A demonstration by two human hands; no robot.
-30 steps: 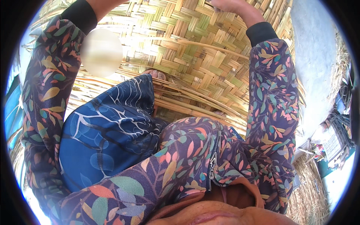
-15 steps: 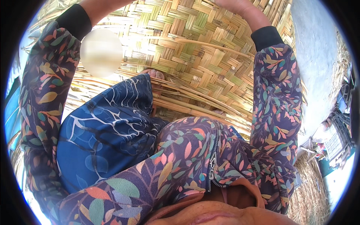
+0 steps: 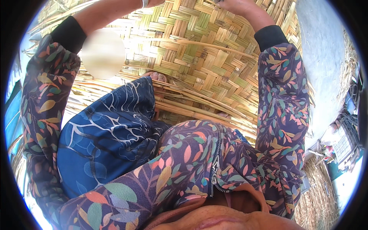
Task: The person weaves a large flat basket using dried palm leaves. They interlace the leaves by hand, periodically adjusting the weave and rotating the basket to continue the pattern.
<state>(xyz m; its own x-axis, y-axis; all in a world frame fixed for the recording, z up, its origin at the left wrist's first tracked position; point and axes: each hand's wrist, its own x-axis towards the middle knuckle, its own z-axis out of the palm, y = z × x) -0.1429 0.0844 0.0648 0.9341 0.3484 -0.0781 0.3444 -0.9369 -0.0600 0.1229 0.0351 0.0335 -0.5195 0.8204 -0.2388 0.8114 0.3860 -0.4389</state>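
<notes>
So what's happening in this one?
A person in a leaf-patterned jacket sits over a large woven mat of flat straw-coloured strips, both arms stretched forward to its far part. The right hand rests on the weave at the top edge of the picture; the left hand is cut off there, only its forearm showing. Loose unwoven strips lie across the mat near a blue patterned cloth over the lap.
</notes>
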